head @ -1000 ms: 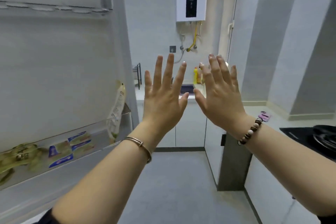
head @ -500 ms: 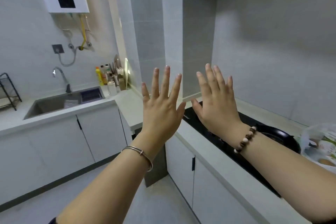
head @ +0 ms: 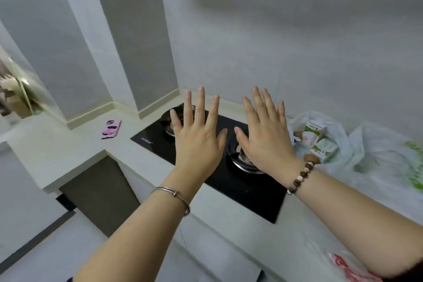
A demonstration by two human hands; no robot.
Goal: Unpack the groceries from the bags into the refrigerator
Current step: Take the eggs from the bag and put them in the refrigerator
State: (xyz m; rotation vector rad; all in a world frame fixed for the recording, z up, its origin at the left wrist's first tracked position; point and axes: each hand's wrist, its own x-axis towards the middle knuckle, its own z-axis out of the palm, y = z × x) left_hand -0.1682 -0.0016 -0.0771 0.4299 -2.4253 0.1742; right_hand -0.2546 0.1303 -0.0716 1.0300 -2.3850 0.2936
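My left hand and my right hand are raised side by side over the black gas hob, fingers straight and spread, holding nothing. To their right on the white counter sits a clear plastic bag with green-and-white cartons and brown eggs inside. Further right lies a second thin bag with green print. A red-printed bag shows at the bottom right. The refrigerator is out of view.
A pink phone lies on the counter left of the hob. Two burners sit under my hands. Grey tiled walls stand behind. The grey floor opens at lower left beside white cabinets.
The view has swung right from the open refrigerator door past the sink to the hob and bags. Both hands stay raised and spread in front of me.
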